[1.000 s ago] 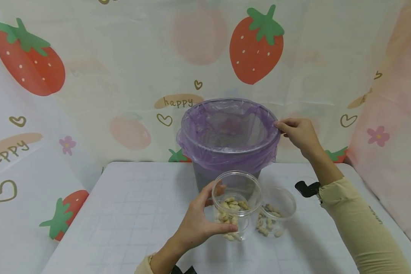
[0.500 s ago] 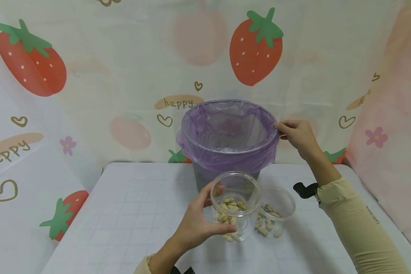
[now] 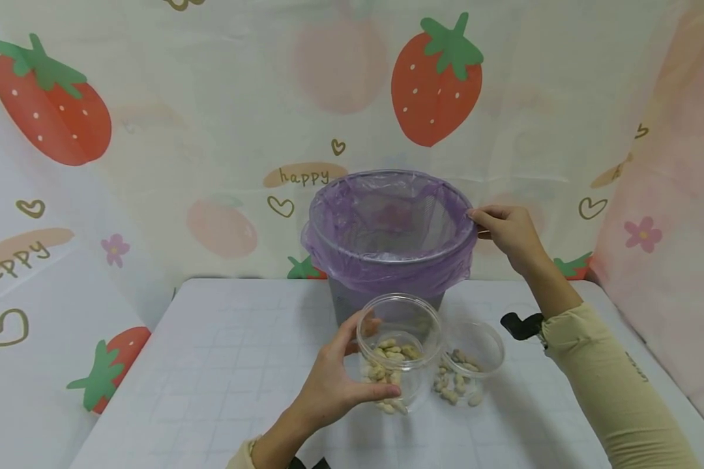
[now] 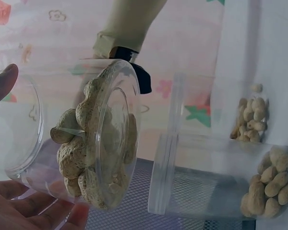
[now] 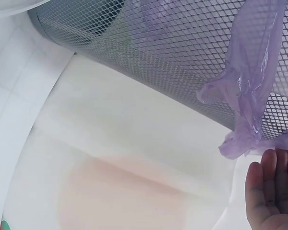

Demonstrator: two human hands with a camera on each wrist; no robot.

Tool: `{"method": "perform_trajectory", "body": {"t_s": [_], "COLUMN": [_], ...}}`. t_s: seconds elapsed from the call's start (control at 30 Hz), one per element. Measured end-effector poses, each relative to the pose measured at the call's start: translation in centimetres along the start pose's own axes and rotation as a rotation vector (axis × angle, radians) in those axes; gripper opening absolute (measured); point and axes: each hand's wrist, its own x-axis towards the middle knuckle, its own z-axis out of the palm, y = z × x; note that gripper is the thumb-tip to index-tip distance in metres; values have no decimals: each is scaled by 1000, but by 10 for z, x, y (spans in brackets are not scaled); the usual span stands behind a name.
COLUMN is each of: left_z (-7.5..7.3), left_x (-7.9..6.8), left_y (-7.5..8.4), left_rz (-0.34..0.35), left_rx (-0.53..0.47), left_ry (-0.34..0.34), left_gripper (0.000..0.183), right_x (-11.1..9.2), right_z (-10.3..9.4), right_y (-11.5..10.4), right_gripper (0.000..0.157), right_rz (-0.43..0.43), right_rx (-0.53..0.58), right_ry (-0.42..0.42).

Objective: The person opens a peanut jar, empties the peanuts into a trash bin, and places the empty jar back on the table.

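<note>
Jar edged left, gripped by left hand.

a strawberry-print backdrop hangs behind a white gridded table.

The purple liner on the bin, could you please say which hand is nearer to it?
Right. The right hand pinches the purple liner at the rim of the mesh bin; the left hand is lower, in front of it, holding a clear jar.

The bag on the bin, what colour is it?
The bag is see-through purple; it shows best in the head view.
</note>
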Motion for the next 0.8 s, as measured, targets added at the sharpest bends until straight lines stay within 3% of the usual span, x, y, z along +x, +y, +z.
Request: {"method": "perform_trajectory", "body": {"t_s": [0.23, 0.37, 0.5, 0.8], "left_z": [-6, -12, -21, -53], "left_x": [-5, -6, -6, -3], "left_y": [7, 7, 2, -16], "left_rz": [-14, 16, 25, -1], "left_rx": [34, 72, 98, 145], "left_ry": [14, 32, 68, 144], "left_gripper": [102, 103, 103, 100], "right_x": [0, 0, 0, 0], "right_z": [-1, -1, -1, 0], "right_y": [-1, -1, 0, -1], "right_gripper": [46, 36, 30, 39], "right_rz": [21, 20, 16, 22], "right_rx": [-12, 2, 11, 0], "right_ry": [-2, 6, 11, 6]}}
